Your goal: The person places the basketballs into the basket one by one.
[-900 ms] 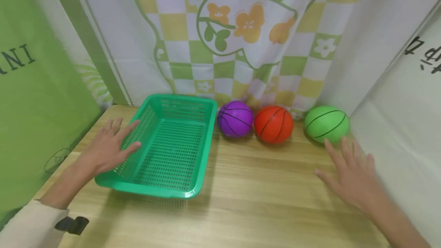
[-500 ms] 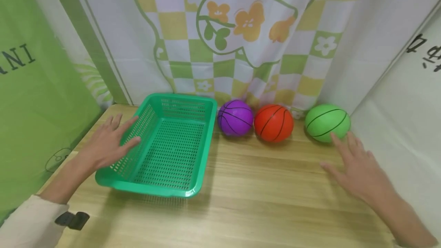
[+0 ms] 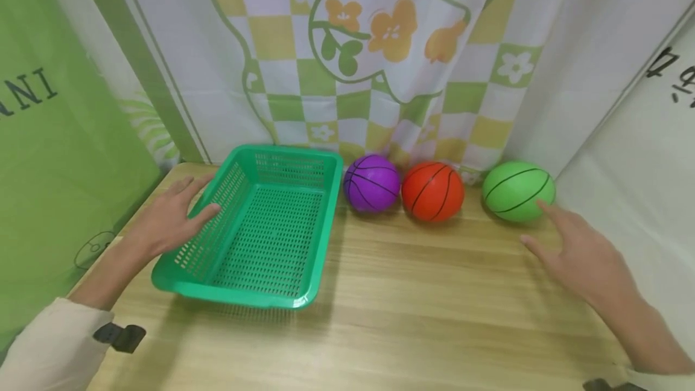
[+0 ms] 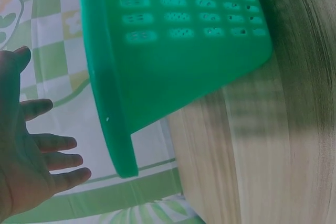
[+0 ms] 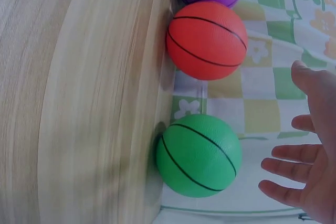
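My left hand [image 3: 169,215] hovers over the left rim of a green plastic basket [image 3: 324,246] with perforated walls. In the left wrist view its fingers are spread and apart from the basket. At the right, my right hand [image 3: 589,258] hangs in front of a light green ball [image 3: 516,189] with black basketball lines. The right wrist view shows a gap between its extended fingers [image 5: 283,170] and that ball. A red ball [image 3: 432,192] and a purple ball [image 3: 371,183], lined the same way, sit side by side between basket and green ball. No ball is in either hand.
The wooden table [image 3: 412,318] carries the basket and the balls. Behind them hangs a checked, flowered curtain [image 3: 304,101]. A green cloth [image 3: 70,137] bounds the left side and a white sheet [image 3: 646,180] the right.
My right hand has moved rightward and slightly closer to the green ball's right side. The left hand stays nearly in place over the basket rim. Basket and balls have not moved on the table.
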The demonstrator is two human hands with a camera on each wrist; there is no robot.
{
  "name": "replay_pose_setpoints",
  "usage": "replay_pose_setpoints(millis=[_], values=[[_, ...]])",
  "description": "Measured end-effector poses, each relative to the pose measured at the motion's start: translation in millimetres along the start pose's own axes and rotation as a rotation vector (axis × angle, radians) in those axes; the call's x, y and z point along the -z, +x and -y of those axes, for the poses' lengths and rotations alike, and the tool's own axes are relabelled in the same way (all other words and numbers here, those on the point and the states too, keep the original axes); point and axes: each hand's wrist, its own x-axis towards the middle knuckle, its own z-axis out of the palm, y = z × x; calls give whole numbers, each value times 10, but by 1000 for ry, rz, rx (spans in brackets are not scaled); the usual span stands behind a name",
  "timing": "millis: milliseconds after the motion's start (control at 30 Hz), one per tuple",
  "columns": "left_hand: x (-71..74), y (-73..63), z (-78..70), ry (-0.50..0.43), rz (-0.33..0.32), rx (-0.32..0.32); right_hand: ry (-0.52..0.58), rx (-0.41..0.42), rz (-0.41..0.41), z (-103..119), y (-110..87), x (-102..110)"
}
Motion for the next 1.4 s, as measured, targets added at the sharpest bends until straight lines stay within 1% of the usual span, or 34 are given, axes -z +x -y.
replay_pose_setpoints(millis=[100, 233, 367, 433, 567, 700, 800, 967, 1133, 1233, 1400], values=[[-17, 22, 23, -31, -26, -16, 4, -4, -15, -55, 45, 26], [-28, 33, 51, -54, -32, -15, 43, 6, -17, -128, 69, 35], [-20, 18, 72, -48, -10, 2, 88, 28, 8, -195, 60, 6], [-10, 8, 77, -43, 0, 7, 93, 37, 20, -228, 59, -26], [-3, 11, 76, -58, 19, 13, 116, 45, 4, -313, 72, -79], [-16, 35, 83, -75, 28, 11, 164, 46, -16, -400, 100, -89], [-17, 35, 112, -61, 38, 8, 190, 44, -18, -438, 126, -90], [13, 52, 171, -25, 53, 13, 205, 29, -6, -468, 167, -71], [38, 90, 193, -53, 53, 30, 212, 6, 9, -497, 208, -10], [39, 93, 198, -69, 53, 40, 224, -20, 37, -518, 223, 10], [30, 98, 218, -95, 38, 22, 250, -53, 66, -580, 239, -10]])
